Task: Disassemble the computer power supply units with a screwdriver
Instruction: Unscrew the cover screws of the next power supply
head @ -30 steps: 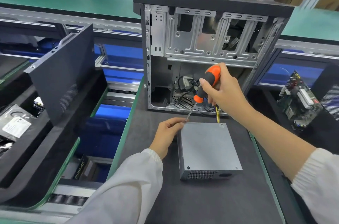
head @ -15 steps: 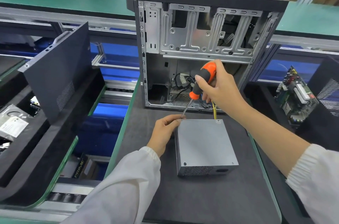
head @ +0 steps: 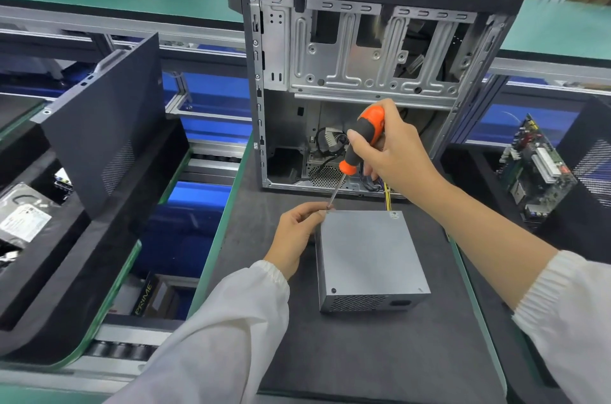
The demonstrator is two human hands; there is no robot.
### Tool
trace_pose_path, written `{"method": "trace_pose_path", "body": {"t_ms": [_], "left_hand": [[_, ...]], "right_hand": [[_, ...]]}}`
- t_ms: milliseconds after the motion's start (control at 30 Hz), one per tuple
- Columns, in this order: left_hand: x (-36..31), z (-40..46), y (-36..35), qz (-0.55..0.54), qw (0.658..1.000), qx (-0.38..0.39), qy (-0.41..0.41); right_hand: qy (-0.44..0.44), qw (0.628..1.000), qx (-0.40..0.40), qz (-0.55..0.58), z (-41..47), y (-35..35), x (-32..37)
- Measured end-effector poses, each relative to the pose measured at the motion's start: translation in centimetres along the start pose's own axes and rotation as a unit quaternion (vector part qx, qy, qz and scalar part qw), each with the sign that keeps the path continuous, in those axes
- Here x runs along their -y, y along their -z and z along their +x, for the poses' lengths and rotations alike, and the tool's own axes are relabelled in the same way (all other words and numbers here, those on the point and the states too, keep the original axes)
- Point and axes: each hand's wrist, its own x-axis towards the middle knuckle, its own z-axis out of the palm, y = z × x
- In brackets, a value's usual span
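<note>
Far to the left a hard drive with a white label lies in a dark tray, its print too small to read, and beside it a black side panel leans upright. Lower down, under the bench edge, a box shows the word "PRIME" in gold letters. Next comes the left hand, its fingers curled at the far left corner of the power supply unit and pinching the tip of the screwdriver, or a small screw there; I can't make out which. The grey metal unit lies flat on the dark mat, its vented end toward the person and its long axis running away from them toward the open computer case standing behind it. The tool slants up and to the right from that corner, so the work point sits down and to the left of the right hand, which wraps the orange and black handle firmly. The left hand is the nearer one to the corner. A screw head shows at the unit's near left top corner, so I'd judge there's more to undo. A small sticker at the far right corner is unreadable. Further right a green circuit board rests in another dark tray.
</note>
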Motion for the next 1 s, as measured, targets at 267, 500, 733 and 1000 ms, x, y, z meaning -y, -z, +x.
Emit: {"method": "trace_pose_path", "body": {"t_ms": [267,500,733,1000], "left_hand": [[0.05,0.13,0.18,0.006,1.000,0.007,0.000],[0.04,0.14,0.17,0.007,1.000,0.008,0.001],[0.06,0.14,0.13,0.016,1.000,0.001,0.002],[0.15,0.16,0.15,0.016,1.000,-0.001,0.005]], "right_hand": [[-0.003,1.000,0.004,-0.004,0.11,0.05,0.10],[-0.004,1.000,0.004,0.000,0.02,0.03,-0.06],[-0.001,1.000,0.005,0.004,-0.10,0.23,-0.01],[-0.003,1.000,0.001,0.018,-0.17,0.26,0.08]]}}
